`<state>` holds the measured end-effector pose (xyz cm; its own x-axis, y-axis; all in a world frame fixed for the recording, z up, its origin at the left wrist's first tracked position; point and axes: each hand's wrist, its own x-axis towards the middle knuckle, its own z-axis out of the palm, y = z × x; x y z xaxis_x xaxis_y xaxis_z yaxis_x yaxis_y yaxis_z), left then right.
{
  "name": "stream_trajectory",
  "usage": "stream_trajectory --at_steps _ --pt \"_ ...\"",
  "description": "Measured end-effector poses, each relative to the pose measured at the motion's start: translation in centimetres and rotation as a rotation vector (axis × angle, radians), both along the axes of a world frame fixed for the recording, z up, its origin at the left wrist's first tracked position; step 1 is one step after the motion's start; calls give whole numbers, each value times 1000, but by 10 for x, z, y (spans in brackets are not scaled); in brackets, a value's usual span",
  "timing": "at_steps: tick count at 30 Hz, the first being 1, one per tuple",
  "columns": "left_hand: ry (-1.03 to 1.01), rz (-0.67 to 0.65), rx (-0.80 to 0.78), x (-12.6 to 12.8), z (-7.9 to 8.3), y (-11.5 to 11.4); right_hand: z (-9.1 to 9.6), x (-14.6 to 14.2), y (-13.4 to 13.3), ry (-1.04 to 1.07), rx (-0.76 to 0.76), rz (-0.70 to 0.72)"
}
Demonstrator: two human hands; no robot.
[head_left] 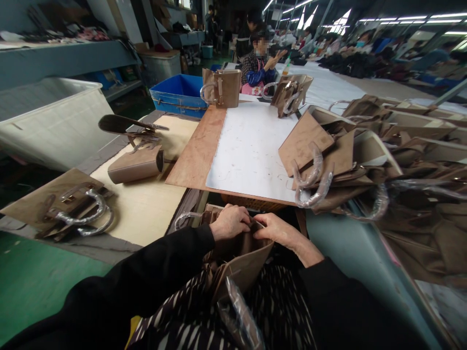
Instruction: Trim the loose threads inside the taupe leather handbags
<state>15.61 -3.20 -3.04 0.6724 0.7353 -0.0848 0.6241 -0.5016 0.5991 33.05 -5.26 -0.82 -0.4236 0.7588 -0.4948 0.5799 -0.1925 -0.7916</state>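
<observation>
A tan handbag [248, 257] rests open in my lap, one plastic-wrapped handle [242, 311] hanging toward me and another [187, 218] at its far left. My left hand [232, 222] is closed over the bag's far upper edge, fingers curled down. Opposite it, my right hand [279, 232] pinches the same edge near the right corner. The two hands are close together, and the fingertips partly hide the material between them. Inside the bag, the lining is only partly visible.
Ahead stands a table with a white sheet [251, 146], bearing finished-looking handbags [222, 88] at its far end. More bags [314, 146] are heaped at right. Bags [73, 204] lie on the left board. A blue bin [178, 92], white tub [54, 121] and seated co-worker [257, 68] are beyond.
</observation>
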Motion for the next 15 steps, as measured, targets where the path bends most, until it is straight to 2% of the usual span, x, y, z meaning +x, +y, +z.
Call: stream_trajectory --at_steps 4,8,12,15 --pt "34 -91 -94 0 9 4 -8 2 0 5 -63 9" --pt "105 -176 -146 1 15 6 -11 2 -2 -58 -23 15" --pt "164 -147 -51 5 12 0 -8 3 -4 -116 35 2" --pt "121 -106 2 7 7 -3 -8 4 -5 -115 47 -10"
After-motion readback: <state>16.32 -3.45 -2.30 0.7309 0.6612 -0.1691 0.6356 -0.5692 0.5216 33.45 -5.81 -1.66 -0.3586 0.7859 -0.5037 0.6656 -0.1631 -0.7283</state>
